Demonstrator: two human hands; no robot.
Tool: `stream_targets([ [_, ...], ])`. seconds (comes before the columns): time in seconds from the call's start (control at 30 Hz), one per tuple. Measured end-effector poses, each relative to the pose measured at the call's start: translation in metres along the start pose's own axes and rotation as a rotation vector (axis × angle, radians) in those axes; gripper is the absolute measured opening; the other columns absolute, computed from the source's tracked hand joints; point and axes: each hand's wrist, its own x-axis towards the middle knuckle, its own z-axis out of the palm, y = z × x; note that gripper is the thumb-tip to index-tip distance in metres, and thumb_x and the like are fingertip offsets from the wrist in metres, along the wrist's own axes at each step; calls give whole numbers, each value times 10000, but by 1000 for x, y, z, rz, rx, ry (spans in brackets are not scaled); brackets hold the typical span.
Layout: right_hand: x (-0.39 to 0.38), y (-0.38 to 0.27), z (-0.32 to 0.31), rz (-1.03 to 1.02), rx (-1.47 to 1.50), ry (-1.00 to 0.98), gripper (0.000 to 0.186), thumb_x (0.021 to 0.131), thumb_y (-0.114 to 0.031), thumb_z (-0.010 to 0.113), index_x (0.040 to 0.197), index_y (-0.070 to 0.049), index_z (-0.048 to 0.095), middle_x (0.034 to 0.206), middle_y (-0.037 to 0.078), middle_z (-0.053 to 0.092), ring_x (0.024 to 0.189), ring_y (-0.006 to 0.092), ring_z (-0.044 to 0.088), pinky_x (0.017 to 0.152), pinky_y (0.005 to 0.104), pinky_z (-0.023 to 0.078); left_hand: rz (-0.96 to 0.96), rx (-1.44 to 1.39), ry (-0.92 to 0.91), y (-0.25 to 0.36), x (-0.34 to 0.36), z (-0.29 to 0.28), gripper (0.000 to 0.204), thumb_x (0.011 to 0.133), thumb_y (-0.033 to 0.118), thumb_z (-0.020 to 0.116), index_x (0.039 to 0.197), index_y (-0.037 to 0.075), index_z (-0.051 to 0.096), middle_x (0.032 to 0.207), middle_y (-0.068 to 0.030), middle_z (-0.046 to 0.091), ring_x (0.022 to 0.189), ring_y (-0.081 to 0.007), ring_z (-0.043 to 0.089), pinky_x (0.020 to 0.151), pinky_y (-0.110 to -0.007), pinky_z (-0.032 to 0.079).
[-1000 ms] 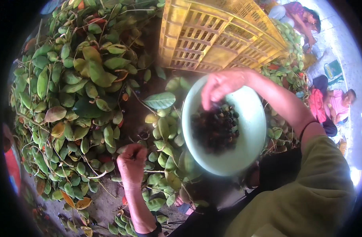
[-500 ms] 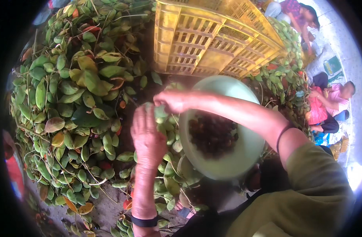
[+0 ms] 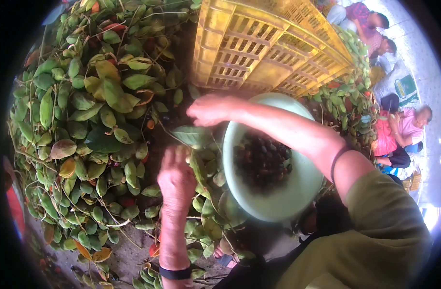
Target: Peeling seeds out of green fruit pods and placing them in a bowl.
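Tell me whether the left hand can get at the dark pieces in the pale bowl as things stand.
Probably yes: the left hand is near the open pale bowl, and the right forearm crosses only its far part, leaving many dark pieces in plain view.

- The right hand is blurry; I can't tell if it holds anything.
- The left hand has blurry fingertips.
- The right arm hides part of the green bowl.
- The top edge cuts off the yellow crate.
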Motion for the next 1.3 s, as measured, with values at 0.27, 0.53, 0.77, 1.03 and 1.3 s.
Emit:
stream_targets([
  [0.27,0,9,0,-51,423,310,185,776,-108,530,899,-59,658,752,132,656,742,269,644,663,399,500,129,33,-81,-48,15,27,564,650,-69,591,1201,44,546,1013,-173,570,956,-391,545,857,-446,467],
  [0.53,8,1,28,-146,97,262,221,747,-137,573,934,-23,599,883,171,636,889,361,630,729,486,494,126,-4,65,-30,-46,27,371,595,-96,563,940,26,623,889,-134,567,851,-348,559,738,-437,496],
  [0.77,8,13,32,-66,-107,-80,209,703,-28,553,892,8,633,890,212,643,877,374,636,714,479,499,74,-214,-31,3,-70,11,356,530,-66,595,875,23,603,894,-133,578,846,-339,583,729,-419,515],
  [1.03,38,28,34,-107,491,287,187,725,-112,604,888,-88,694,832,105,687,819,239,654,714,377,500,123,-388,-210,39,-98,4,462,496,-53,566,954,-7,603,1002,-171,591,982,-376,578,852,-452,497],
  [1.3,38,-57,22,-259,-35,-18,147,696,-97,624,836,-58,649,824,132,644,855,281,640,755,421,491,107,-231,31,46,-153,-26,438,642,-62,572,1064,38,631,1193,-198,561,1111,-369,568,919,-442,498],
])
